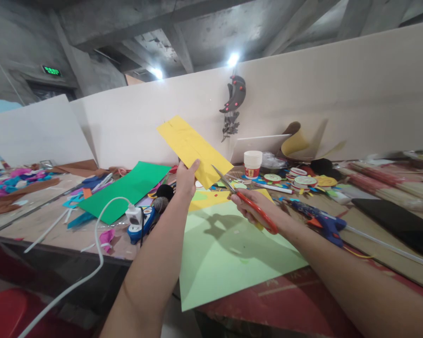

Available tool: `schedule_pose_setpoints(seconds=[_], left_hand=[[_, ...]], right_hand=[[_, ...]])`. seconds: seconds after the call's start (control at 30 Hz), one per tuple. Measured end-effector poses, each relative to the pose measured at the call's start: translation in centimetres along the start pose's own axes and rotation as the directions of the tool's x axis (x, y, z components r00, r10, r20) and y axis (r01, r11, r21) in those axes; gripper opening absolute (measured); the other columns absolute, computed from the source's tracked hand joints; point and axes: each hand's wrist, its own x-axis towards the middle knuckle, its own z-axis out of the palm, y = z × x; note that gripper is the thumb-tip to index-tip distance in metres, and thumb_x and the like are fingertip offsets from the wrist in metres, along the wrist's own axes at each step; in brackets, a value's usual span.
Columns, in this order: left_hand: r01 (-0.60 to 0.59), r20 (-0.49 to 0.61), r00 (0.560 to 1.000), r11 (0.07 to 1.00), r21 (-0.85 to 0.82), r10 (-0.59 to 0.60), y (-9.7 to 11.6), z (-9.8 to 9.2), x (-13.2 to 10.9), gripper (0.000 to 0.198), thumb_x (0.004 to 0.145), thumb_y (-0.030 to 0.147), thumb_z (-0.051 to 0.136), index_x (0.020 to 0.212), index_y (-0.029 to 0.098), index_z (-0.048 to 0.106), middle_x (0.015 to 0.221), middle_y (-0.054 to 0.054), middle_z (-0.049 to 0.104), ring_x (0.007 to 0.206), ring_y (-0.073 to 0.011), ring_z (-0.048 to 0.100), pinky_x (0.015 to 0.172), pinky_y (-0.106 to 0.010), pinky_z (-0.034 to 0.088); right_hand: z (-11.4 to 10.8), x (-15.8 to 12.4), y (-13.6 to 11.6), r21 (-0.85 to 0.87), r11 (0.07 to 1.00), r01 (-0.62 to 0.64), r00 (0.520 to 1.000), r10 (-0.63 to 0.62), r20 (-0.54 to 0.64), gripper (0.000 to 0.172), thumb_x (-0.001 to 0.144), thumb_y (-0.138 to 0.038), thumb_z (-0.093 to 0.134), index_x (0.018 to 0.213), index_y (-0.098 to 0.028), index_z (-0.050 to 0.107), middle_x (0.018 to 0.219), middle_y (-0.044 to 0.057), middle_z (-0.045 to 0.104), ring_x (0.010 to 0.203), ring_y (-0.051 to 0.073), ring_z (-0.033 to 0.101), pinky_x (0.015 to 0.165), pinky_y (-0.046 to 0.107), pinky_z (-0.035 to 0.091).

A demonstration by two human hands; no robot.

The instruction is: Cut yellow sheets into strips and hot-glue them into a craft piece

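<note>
My left hand [186, 180] pinches the lower edge of a yellow sheet of paper [193, 145], holding it tilted above the table. In my right hand [257, 206] is a pair of scissors [255, 209] with red-orange handles, its blades pointing up and left. The blade tips overlap the yellow sheet near its lower right part; whether they cut into it I cannot tell. Below both hands lies a large pale green sheet [211, 263], with shadows of the hands on it. Another yellow piece [216, 201] lies along its far edge.
To the left are a green sheet [127, 190], a blue power strip [143, 225] and a white cable [100, 244]. Paper cups [253, 164] stand behind. On the right lie a blue glue gun [320, 220], a black phone-like slab [398, 225] and wrapped sticks [384, 180].
</note>
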Motion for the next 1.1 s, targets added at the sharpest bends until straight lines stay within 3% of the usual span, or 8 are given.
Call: schedule_pose_setpoints(seconds=[0.33, 0.8, 1.1], left_hand=[[0.013, 0.01, 1.0, 1.0, 0.0, -0.013, -0.12, -0.13, 0.0, 0.032, 0.066, 0.02, 0.074, 0.094, 0.018, 0.059, 0.099, -0.006, 0.069, 0.086, -0.0167, 0.066, 0.083, -0.032, 0.052], [0.063, 0.024, 0.998, 0.998, -0.019, -0.063, -0.15, 0.41, -0.61, 0.024, 0.071, 0.014, 0.069, 0.092, 0.018, 0.058, 0.099, -0.006, 0.069, 0.087, -0.0163, 0.066, 0.084, -0.032, 0.052], [0.078, 0.035, 0.996, 0.997, -0.025, -0.077, 0.06, 0.62, -0.84, 0.025, 0.07, 0.015, 0.07, 0.091, 0.017, 0.058, 0.098, -0.006, 0.069, 0.089, -0.0167, 0.066, 0.085, -0.033, 0.051]], right_hand=[[0.15, 0.02, 0.29, 0.047, 0.999, -0.011, 1.0, 0.011, -0.016, 0.038, 0.076, -0.057, 0.056, 0.08, -0.021, 0.047, 0.052, -0.007, 0.042, 0.035, 0.005, 0.036, 0.031, 0.018, 0.031], [0.11, 0.1, 0.21, -0.081, 0.995, 0.061, 0.995, -0.067, -0.077, 0.034, 0.077, -0.054, 0.056, 0.079, -0.021, 0.049, 0.053, -0.007, 0.044, 0.035, 0.005, 0.039, 0.033, 0.018, 0.03], [0.34, -0.33, -0.43, -0.001, 1.0, -0.009, 0.999, 0.009, -0.048, 0.037, 0.075, -0.057, 0.057, 0.074, -0.021, 0.045, 0.046, -0.008, 0.041, 0.031, 0.007, 0.037, 0.029, 0.02, 0.03]])
